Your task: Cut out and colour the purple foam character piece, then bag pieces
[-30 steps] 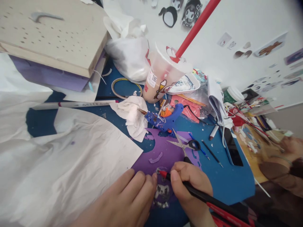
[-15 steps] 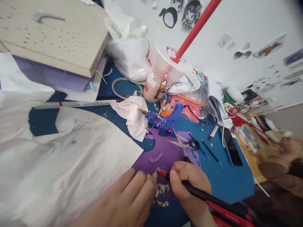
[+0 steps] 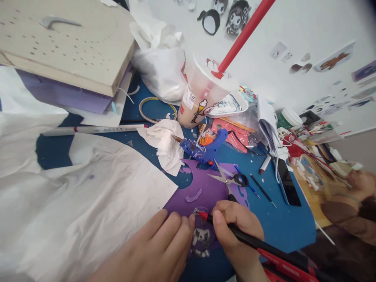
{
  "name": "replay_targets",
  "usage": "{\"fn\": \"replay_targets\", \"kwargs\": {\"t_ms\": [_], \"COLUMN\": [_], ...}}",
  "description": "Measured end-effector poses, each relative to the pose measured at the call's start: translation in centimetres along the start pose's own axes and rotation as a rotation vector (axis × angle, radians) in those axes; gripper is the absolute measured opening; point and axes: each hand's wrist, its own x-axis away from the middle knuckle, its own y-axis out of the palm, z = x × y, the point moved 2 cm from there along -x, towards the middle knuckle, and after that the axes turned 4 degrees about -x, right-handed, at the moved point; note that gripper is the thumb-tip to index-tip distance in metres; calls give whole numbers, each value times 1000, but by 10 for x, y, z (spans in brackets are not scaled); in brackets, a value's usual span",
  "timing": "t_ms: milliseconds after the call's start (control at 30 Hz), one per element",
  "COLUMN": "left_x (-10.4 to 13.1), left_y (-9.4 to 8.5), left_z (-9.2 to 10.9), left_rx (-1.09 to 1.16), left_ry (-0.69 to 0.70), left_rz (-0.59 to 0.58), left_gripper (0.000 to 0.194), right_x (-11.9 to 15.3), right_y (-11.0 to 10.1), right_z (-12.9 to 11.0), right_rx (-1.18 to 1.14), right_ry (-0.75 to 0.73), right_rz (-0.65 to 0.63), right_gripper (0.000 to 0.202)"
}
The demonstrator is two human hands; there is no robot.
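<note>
My right hand (image 3: 239,227) is closed around a thick black-and-red pen (image 3: 249,238). Its red tip points left and meets, or nearly meets, a faint curved outline on the purple sheet (image 3: 179,197). Just below the tip lies a small clear piece with a black-and-white cartoon figure (image 3: 201,237). My left hand (image 3: 155,246) rests flat with its fingers extended side by side, pressing down at the left of the figure; it holds nothing I can see. Scissors (image 3: 225,179) lie spread above my right hand, one handle partly hidden by it. A loose purple strip (image 3: 194,195) sits above the tip.
Behind the sheet stand a blue glue gun (image 3: 202,150), crumpled tissue (image 3: 166,143) and a drink cup (image 3: 202,94) with a red straw. White paper (image 3: 102,199) spreads at left. Slim tools (image 3: 263,190) and a phone (image 3: 288,182) lie right. Another person's hand (image 3: 362,182) is at far right.
The pen tip and my right hand have shifted very slightly to the right. My left hand and the things on the table look the same.
</note>
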Motion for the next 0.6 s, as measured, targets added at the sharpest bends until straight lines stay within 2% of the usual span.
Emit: {"fn": "replay_targets", "kwargs": {"t_ms": [267, 600], "left_x": [1, 0], "left_y": [-2, 0], "left_z": [-1, 1], "left_rx": [16, 30], "left_ry": [4, -31], "left_rz": [6, 18], "left_gripper": [21, 39], "right_x": [-1, -1], "right_y": [-1, 1], "right_z": [-2, -2], "right_rx": [46, 71], "right_ry": [-27, -7], "right_rz": [37, 63], "right_gripper": [30, 30]}}
